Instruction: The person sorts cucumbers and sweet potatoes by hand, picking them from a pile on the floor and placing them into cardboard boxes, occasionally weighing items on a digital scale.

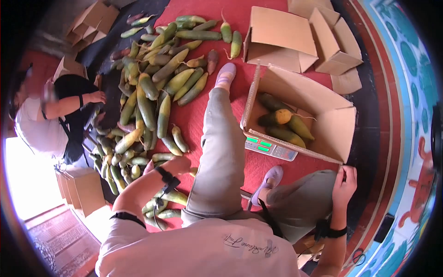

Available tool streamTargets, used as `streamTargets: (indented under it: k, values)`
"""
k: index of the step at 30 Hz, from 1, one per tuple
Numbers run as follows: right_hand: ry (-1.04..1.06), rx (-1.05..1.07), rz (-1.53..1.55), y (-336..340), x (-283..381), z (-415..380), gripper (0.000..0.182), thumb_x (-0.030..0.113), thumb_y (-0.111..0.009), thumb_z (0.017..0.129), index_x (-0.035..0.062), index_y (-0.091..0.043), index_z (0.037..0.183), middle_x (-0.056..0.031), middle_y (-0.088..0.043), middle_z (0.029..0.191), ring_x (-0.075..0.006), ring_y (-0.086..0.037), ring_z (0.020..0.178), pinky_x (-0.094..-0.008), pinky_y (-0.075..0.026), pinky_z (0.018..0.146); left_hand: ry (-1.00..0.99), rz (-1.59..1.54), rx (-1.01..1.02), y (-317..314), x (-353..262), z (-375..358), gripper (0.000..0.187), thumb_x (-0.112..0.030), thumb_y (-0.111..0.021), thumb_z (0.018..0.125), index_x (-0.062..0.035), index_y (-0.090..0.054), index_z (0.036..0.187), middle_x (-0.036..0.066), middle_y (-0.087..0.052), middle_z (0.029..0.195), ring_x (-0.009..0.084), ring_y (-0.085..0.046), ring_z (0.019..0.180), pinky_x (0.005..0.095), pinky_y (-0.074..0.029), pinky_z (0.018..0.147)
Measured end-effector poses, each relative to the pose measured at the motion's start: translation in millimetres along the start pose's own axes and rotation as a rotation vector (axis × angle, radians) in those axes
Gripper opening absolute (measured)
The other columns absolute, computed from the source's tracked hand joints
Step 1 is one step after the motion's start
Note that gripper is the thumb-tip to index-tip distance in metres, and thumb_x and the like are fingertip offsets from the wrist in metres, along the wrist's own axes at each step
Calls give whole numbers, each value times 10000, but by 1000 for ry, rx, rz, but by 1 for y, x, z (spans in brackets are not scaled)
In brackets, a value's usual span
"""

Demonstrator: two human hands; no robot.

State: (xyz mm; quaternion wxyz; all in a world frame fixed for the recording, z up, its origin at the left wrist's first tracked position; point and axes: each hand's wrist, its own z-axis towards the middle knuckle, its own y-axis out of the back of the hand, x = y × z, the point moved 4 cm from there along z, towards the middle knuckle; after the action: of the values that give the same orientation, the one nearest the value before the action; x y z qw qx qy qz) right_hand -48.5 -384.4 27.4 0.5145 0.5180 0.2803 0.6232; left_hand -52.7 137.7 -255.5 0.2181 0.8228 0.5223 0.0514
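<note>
My left hand [179,165] hovers low at the right side of a big pile of green radishes [147,111], its fingers blurred and partly hidden. The pale end of a radish [193,171] shows right beside it, near my leg. My right hand [345,183] rests by my knee with curled fingers and nothing visible in them, close to the near corner of an open cardboard box [330,127]. Inside that box lie several radishes [284,124], one with its cut yellowish end up. The box stands on a digital scale [272,148] with green lit displays.
Open cardboard boxes [281,34] stand beyond the scale on the red mat [203,120]. Another person [46,111] sits left of the pile, one arm reaching towards it. A carton [82,190] stands at lower left. A painted wall [410,92] runs along the right.
</note>
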Motion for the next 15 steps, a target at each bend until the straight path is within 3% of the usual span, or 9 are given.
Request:
streamTargets:
  k: [2,5,7,9,10,11,12,13,15]
  values:
    - [28,-44,15,2,0,-3,35,10,-547,816,-7,-555,846,-147,-548,799,-306,-556,711,-348,-456,639,10,-144,-87,-13,3,-13,386,-391,-522,818,-47,-680,742,117,-666,768,290,-644,731,423,-498,633]
    - [-12,-24,54,5,-4,-6,41,7,-563,796,9,-563,837,-143,-545,774,-301,-555,678,-357,-455,610,37,-314,-112,33,-3,-82,363,-365,-493,834,-69,-686,753,116,-662,759,287,-641,734,411,-501,643]
    - [-38,-37,71,8,-5,-8,38,11,-565,795,12,-563,833,-140,-542,770,-299,-554,675,-357,-453,607,33,100,-246,80,-11,-137,312,-311,-460,852,-105,-690,807,105,-657,768,289,-637,755,394,-505,647]
    - [-74,-37,74,10,-6,-11,28,24,-570,793,17,-563,819,-132,-539,763,-302,-549,662,-361,-449,599,-67,143,-580,105,2,-180,190,-188,-508,812,-154,-656,927,71,-630,752,275,-630,732,383,-505,621]
    - [-77,-49,82,11,-8,-12,28,24,-570,793,17,-563,819,-132,-539,763,-302,-549,662,-361,-449,599,-77,231,-691,113,12,-197,157,-142,-543,777,-131,-649,892,81,-623,738,274,-623,708,386,-499,613]
    - [-43,-73,63,12,-9,-14,25,30,-571,793,19,-563,814,-131,-540,762,-304,-548,657,-365,-448,594,-74,99,-817,138,5,-228,95,-107,-552,783,-88,-642,809,117,-622,729,289,-605,677,389,-471,577]
    - [-10,-97,43,13,-9,-15,23,36,-572,793,21,-563,809,-130,-540,761,-307,-547,651,-368,-446,590,-77,-438,-992,168,-10,-268,95,-83,-562,794,-24,-612,739,120,-579,641,250,-576,584,360,-419,505]
    - [-13,-109,48,14,-9,-16,23,36,-572,793,21,-563,809,-130,-540,761,-307,-547,651,-368,-446,590,-41,-634,-1014,181,-10,-289,170,-101,-562,826,22,-576,709,100,-502,564,186,-523,515,317,-375,470]
    - [-26,-115,80,15,-7,-18,29,46,-575,795,27,-562,812,-129,-544,767,-306,-552,652,-379,-450,590,-75,-698,-1138,223,-42,-335,279,-152,-533,878,34,-542,670,55,-492,549,113,-449,497,287,-348,459]
